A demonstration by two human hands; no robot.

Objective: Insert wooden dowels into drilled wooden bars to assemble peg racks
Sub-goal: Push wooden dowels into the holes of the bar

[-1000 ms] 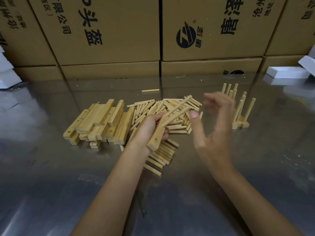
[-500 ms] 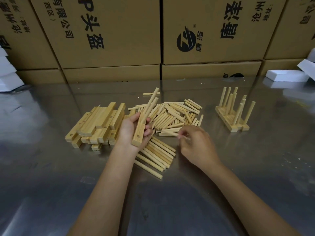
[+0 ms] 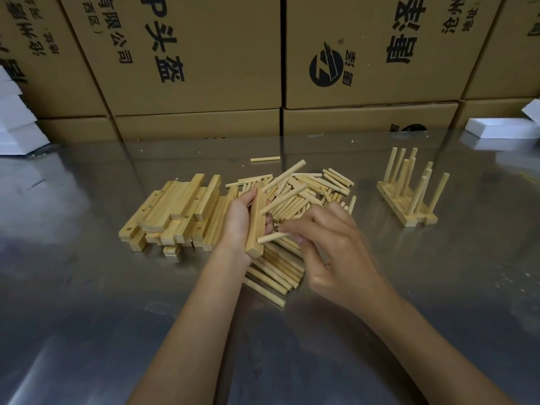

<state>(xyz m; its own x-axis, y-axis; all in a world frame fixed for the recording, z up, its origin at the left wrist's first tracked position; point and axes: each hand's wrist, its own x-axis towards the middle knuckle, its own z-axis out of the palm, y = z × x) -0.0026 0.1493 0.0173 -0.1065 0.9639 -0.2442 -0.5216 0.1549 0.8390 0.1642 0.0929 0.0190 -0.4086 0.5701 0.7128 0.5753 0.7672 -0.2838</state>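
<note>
My left hand (image 3: 238,222) grips a drilled wooden bar (image 3: 254,226) upright over the dowel pile; two dowels stick out of the bar to the upper right. My right hand (image 3: 330,249) pinches a third dowel (image 3: 271,237), whose tip meets the bar near its lower end. Loose dowels (image 3: 309,191) lie heaped behind the hands, and more (image 3: 274,273) lie in a row under them. A stack of drilled bars (image 3: 172,213) lies to the left. Finished peg racks (image 3: 409,191) stand at the right with their pegs pointing up.
The work surface is a shiny metal table (image 3: 87,287). Cardboard boxes (image 3: 204,68) form a wall along its far edge. White foam pieces lie at the far left (image 3: 14,124) and far right (image 3: 496,128). One stray dowel (image 3: 265,159) lies behind the pile.
My right hand picked a dowel from the pile and brought it to the bar's lower end. My left hand turned the bar more upright.
</note>
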